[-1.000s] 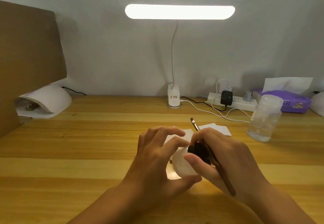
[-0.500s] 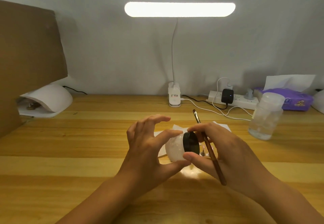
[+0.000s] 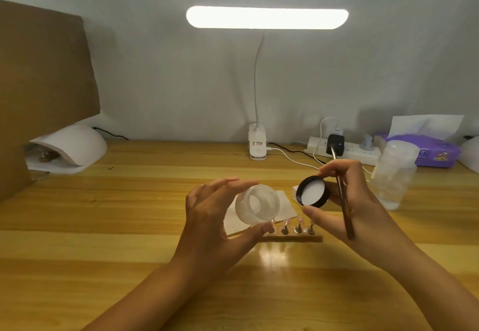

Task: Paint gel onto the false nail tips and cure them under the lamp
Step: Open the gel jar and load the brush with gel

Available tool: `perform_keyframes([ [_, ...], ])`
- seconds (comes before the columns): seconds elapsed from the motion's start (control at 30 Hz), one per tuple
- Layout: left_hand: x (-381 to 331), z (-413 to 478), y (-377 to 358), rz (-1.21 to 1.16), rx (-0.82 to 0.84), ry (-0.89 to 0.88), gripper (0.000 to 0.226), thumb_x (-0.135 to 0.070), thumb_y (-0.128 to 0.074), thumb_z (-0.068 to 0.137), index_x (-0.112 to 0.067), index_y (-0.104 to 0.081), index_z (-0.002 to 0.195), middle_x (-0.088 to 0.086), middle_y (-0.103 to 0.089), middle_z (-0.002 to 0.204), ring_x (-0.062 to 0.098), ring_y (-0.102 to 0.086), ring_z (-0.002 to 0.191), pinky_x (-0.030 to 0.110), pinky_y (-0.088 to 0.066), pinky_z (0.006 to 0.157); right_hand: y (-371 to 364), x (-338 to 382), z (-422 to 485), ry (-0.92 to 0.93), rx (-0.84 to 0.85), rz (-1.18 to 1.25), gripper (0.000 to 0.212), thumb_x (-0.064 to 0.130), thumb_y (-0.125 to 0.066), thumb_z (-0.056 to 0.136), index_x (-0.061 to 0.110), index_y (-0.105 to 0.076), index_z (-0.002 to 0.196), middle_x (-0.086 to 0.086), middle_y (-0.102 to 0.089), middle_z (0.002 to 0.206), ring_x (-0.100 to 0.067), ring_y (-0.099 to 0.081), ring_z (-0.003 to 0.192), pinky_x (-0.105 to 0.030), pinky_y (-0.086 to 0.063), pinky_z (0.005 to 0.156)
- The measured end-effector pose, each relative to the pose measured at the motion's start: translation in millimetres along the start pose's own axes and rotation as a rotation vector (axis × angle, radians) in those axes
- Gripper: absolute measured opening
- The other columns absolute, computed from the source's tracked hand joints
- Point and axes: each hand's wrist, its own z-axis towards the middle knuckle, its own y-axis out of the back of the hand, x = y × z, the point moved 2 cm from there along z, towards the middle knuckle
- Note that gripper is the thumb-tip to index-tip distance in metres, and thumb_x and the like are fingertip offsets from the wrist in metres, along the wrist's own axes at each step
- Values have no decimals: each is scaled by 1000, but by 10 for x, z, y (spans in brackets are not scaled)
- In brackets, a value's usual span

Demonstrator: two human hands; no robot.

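My left hand (image 3: 215, 216) grips a small frosted glass gel jar (image 3: 256, 206), tilted with its open mouth facing me. My right hand (image 3: 352, 201) pinches the jar's black lid (image 3: 313, 191), white liner showing, a little to the right of the jar. The same hand also holds a brown-handled brush (image 3: 343, 201), bristle end pointing up and away. Below the jar, several false nail tips (image 3: 298, 224) stand on metal pegs along a wooden strip (image 3: 293, 239). The white dome curing lamp (image 3: 70, 146) sits at the far left of the desk.
A white paper square (image 3: 259, 211) lies behind the nail strip. A clip-on desk light (image 3: 267, 17) glows overhead. A power strip (image 3: 344, 149), a clear plastic bottle (image 3: 395, 175) and a purple tissue box (image 3: 430, 152) stand at the back right. Cardboard (image 3: 41, 92) leans at left.
The black lid has come off the jar; my right hand carried it right and up. Both hands rose from the desk, uncovering the row of nail tips.
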Motion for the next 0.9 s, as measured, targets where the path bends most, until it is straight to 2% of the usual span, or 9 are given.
perform_keyframes([
  [0.07, 7, -11, -7, -7, -7, 0, 57, -66, -65, 74, -42, -53, 125, -28, -55, 123, -5, -44, 121, 47, -32, 105, 55, -97, -2, -35, -9, -39, 65, 33, -80, 74, 42, -29, 113, 27, -46, 112, 10, -58, 98, -14, -45, 83],
  [0.13, 17, -18, -17, -15, -7, 5, 56, -66, -65, 75, -44, -50, 124, -30, -55, 122, -6, -44, 120, 45, -31, 104, 123, -186, -5, -67, -27, -98, 64, 34, -78, 76, 34, -28, 115, 19, -48, 111, -7, -59, 97, -27, -46, 87],
  [0.2, 23, -22, -28, -20, 0, 9, 57, -65, -66, 75, -44, -49, 125, -28, -56, 121, -5, -45, 119, 44, -31, 104, 183, -267, -5, -99, -21, -172, 62, 35, -77, 78, 32, -27, 113, 10, -49, 110, -13, -55, 99, -32, -46, 86],
  [0.33, 15, -27, -43, -22, 24, 13, 58, -63, -67, 75, -39, -53, 125, -24, -58, 123, 0, -49, 120, 47, -32, 105, 222, -410, -8, -214, 47, -246, 60, 27, -77, 81, 31, -25, 110, 3, -52, 104, -24, -60, 96, -42, -53, 85],
  [0.5, -11, -33, -39, -18, 38, 20, 57, -62, -66, 75, -34, -56, 123, -20, -61, 122, 4, -51, 118, 47, -32, 105, 196, -482, -18, -244, 102, -261, 62, 21, -78, 80, 32, -24, 107, 6, -50, 105, -16, -59, 86, -41, -54, 81],
  [0.7, -7, -29, -40, -16, 17, 55, 55, -65, -63, 74, -41, -50, 121, -22, -60, 116, 1, -50, 112, 41, -30, 101, 191, -525, -33, -270, 118, -309, 64, 27, -80, 78, 38, -22, 102, 11, -41, 111, -10, -55, 89, -39, -55, 80],
  [0.9, 66, -21, -36, -14, -12, 148, 55, -68, -62, 73, -44, -46, 120, -21, -58, 117, 5, -50, 113, 35, -29, 102, 193, -517, -45, -287, 174, -397, 56, 39, -75, 80, 38, -23, 101, 17, -45, 96, -11, -58, 78, -38, -56, 73],
])
